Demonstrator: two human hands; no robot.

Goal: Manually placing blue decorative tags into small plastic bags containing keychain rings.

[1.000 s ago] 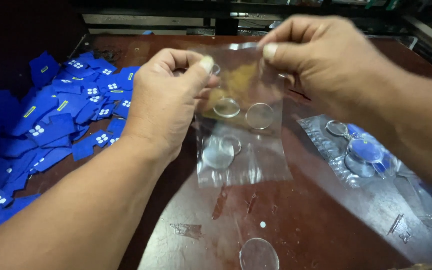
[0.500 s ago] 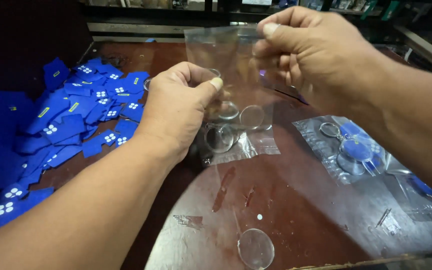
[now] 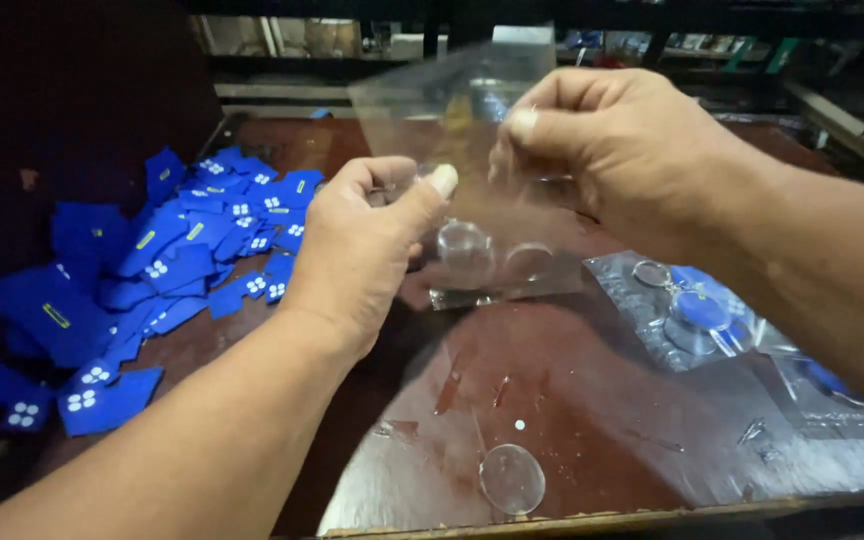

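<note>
1. Reddish-brown wood makes up the tabletop (image 3: 592, 420), scuffed and glossy, with its near edge running along the bottom of the view.
2. Blue fabric patches (image 3: 182, 250), many bearing small white dots, lie heaped toward the left edge of the tabletop, well apart from the hands; they look dumped as loose stock.
3. Held up above the middle of the tabletop is a clear plastic bag (image 3: 472, 160), with two round clear discs (image 3: 464, 240) sitting low inside it. It hangs upright, probably so that the discs settle at the bottom while the top is worked.
4. The right hand (image 3: 622, 150) pinches the bag's upper part, thumb and fingers closed together on the film.
5. The left hand (image 3: 362, 250) grips the bag's left side, thumb pressed against curled fingers, clamped on the plastic. The two pinches sit near each other, as if to spread or steady the opening.
6. Near the right edge lies a filled clear packet (image 3: 682, 310) with a metal ring and a blue round piece inside, flat on the tabletop.
7. A single loose clear disc (image 3: 512, 478) rests just beside the near edge.
</note>
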